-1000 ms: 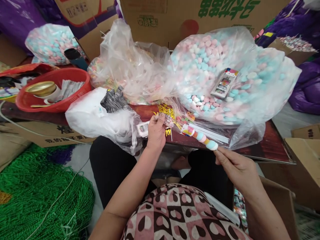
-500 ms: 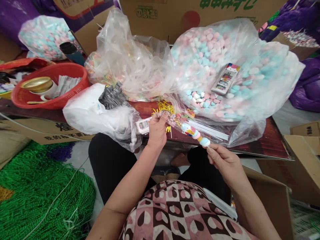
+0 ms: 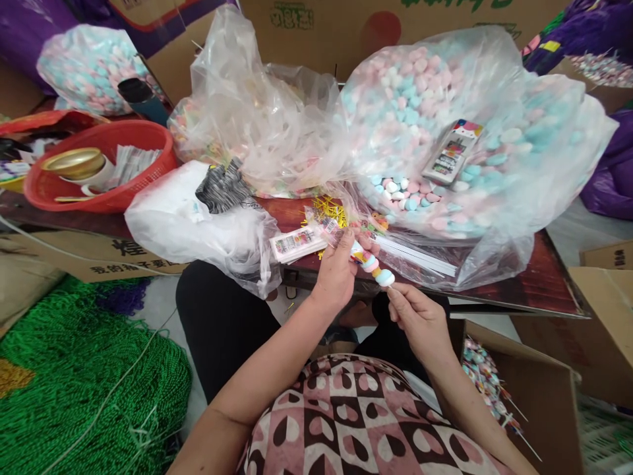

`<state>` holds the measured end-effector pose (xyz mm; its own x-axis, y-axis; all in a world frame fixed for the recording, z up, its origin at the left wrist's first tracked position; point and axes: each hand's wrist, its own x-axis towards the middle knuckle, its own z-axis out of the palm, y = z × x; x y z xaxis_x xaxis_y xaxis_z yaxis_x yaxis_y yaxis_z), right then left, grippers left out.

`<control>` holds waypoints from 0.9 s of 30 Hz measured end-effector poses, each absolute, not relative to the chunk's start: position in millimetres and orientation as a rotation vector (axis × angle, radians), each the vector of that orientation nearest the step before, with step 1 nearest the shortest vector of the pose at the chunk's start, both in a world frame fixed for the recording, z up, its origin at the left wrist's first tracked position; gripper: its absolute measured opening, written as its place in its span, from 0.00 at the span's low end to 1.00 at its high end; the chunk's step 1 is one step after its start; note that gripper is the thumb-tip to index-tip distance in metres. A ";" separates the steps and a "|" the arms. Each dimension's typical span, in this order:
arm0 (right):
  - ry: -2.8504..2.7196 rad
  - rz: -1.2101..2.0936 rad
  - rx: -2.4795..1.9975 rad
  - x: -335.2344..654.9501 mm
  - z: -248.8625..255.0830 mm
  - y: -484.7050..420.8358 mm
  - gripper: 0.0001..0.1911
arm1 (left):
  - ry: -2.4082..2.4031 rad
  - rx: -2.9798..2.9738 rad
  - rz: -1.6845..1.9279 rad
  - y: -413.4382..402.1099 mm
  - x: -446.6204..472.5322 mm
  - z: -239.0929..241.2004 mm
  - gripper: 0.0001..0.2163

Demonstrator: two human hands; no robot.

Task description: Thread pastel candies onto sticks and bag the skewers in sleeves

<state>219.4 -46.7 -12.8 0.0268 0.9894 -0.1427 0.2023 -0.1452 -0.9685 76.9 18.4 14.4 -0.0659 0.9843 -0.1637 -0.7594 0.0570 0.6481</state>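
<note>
A candy skewer point(image 3: 382, 272) with pale blue, white and pink marshmallows is held over the table's front edge. My right hand point(image 3: 418, 315) pinches its lower end, where the stick is. My left hand point(image 3: 339, 272) is closed around the upper part and a clear plastic wrapper point(image 3: 330, 225), so the top of the skewer is partly hidden. Beside the left hand lies a stack of small printed wrappers point(image 3: 299, 244). Yellow twist ties point(image 3: 330, 210) are heaped just behind it. White sticks point(image 3: 415, 257) lie under clear plastic behind the right hand.
A big bag of marshmallows point(image 3: 410, 99) carries a printed packet point(image 3: 452, 152). Left of it are a bag of gummy candies point(image 3: 287, 145), a white plastic bag point(image 3: 178, 218) and a red basket point(image 3: 143, 168). An open carton point(image 3: 539, 389) with several skewers stands low at right.
My left hand has slid right and down along the wrapper, over the skewer's upper part. The right hand and skewer have shifted left. Skewers in the carton now show.
</note>
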 end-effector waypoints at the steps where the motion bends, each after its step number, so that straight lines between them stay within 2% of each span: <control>1: -1.236 1.260 -1.458 216.7 -14.5 -47.2 0.17 | 0.706 0.415 1.495 16.7 79.4 13.3 0.16; 7: -0.945 1.557 -1.336 204.6 -13.8 -44.7 0.19 | 0.774 0.450 1.398 10.4 84.6 12.0 0.20; 12: -1.087 1.559 -1.365 210.4 -10.6 -47.0 0.20 | 0.803 0.430 1.464 20.3 72.2 18.5 0.21; 20: -1.016 1.527 -1.347 198.7 -15.1 -50.4 0.18 | 0.718 0.485 1.408 14.0 68.9 15.0 0.14; 27: -0.962 1.667 -1.247 202.6 -14.8 -54.3 0.17 | 0.624 0.507 1.450 24.0 46.0 31.3 0.17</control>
